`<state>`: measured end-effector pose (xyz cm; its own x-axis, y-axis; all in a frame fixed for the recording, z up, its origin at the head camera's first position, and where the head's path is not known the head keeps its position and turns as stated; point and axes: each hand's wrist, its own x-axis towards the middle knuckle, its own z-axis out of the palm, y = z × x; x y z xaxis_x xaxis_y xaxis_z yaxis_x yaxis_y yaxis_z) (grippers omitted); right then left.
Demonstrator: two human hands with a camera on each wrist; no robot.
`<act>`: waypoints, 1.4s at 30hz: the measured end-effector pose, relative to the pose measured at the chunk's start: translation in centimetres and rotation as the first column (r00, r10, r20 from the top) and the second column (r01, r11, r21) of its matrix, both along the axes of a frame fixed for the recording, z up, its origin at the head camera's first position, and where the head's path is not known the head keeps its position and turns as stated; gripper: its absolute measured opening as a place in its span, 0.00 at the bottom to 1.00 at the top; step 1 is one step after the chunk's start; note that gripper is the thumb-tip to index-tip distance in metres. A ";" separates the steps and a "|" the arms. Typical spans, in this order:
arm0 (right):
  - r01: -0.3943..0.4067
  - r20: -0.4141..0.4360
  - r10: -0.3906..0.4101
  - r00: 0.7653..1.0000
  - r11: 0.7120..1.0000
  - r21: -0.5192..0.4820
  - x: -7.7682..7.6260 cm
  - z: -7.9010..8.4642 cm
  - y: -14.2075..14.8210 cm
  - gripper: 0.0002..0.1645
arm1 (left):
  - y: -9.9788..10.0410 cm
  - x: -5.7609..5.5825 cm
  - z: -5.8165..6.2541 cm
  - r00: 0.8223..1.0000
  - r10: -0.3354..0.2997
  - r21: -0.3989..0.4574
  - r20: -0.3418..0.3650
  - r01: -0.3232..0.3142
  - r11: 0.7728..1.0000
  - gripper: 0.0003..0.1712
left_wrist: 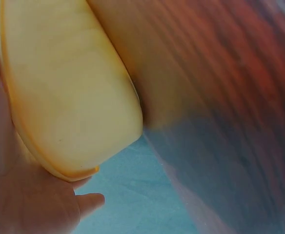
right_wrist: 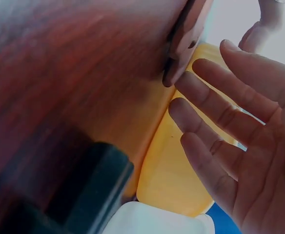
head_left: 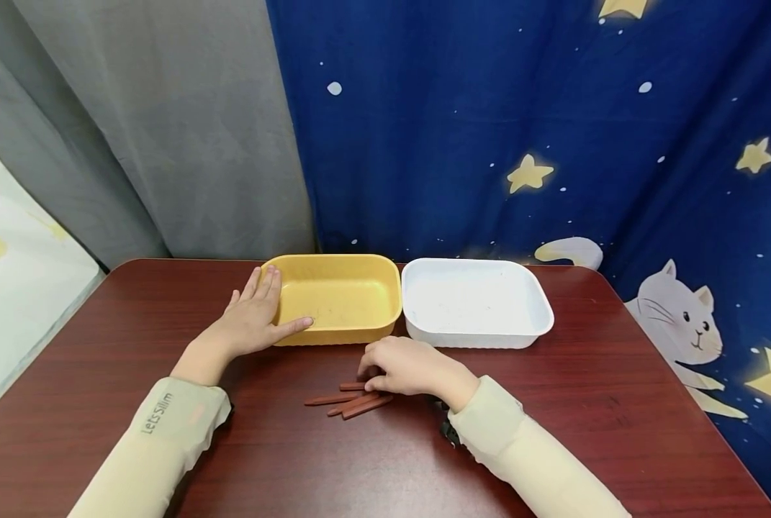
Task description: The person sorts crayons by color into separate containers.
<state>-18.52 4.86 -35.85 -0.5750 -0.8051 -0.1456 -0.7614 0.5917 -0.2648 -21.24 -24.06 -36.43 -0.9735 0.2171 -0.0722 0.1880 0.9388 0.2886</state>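
Note:
My left hand (head_left: 248, 322) rests on the left end of a yellow plastic basket (head_left: 336, 335), fingers extended over its rim and thumb along the front side. In the left wrist view that hand (left_wrist: 30, 195) lies against the basket (left_wrist: 74, 97). Several reddish-brown sticks (head_left: 367, 407) lie in a loose pile on the table in front of the basket; their exact kind cannot be told. Over the right end of the pile hovers my right hand (head_left: 403, 365). In the right wrist view its fingers (right_wrist: 220, 109) are loosely bent, thumb apart, fingertips close to the sticks (right_wrist: 181, 53).
A white plastic basket (head_left: 479, 339) stands right beside the yellow one. Both are on a dark red wooden table (head_left: 281, 467). Behind hang a grey curtain (head_left: 184, 129) and a blue curtain with stars (head_left: 424, 129).

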 end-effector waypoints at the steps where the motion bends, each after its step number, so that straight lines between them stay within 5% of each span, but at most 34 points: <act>1: 0.005 0.004 -0.005 1.000 1.000 0.009 -0.1 -0.1 -0.1 0.09 | 0.0 0.0 0.0 1.000 0.000 0.003 0.000 0.000 1.000 0.70; 22: 0.013 0.157 -0.015 0.988 1.000 0.014 -0.8 -0.5 -1.3 0.05 | -0.1 -0.2 -0.1 1.000 -0.003 0.014 -0.010 0.003 1.000 0.72; 42: -0.073 0.183 0.120 0.976 0.967 -0.243 -0.6 1.2 -1.1 0.04 | 0.0 0.0 0.2 1.000 -0.020 0.003 -0.009 0.020 1.000 0.71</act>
